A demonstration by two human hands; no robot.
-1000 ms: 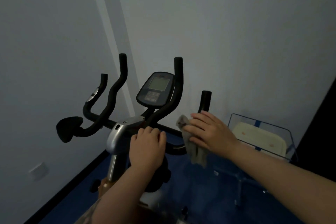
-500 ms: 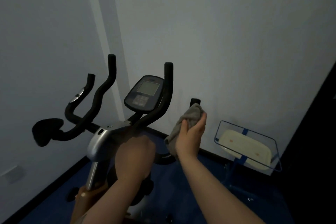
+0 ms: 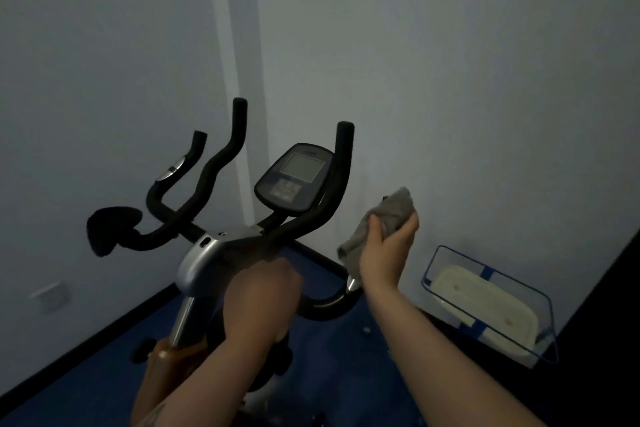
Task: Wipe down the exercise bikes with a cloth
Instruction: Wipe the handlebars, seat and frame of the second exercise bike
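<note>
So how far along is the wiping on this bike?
Nothing visibly finished; cleanliness can't be judged. In hand: the right hand grips the grey cloth around the right outer handlebar grip, while the left hand braces on the frame. Left: console and left handlebars.

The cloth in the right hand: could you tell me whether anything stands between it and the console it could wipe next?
Nothing visible blocks a direct path. The right hand grips the cloth to the right of the console; only the right upright handlebar rises between them, beside the console's edge, and its screen faces open air.
</note>
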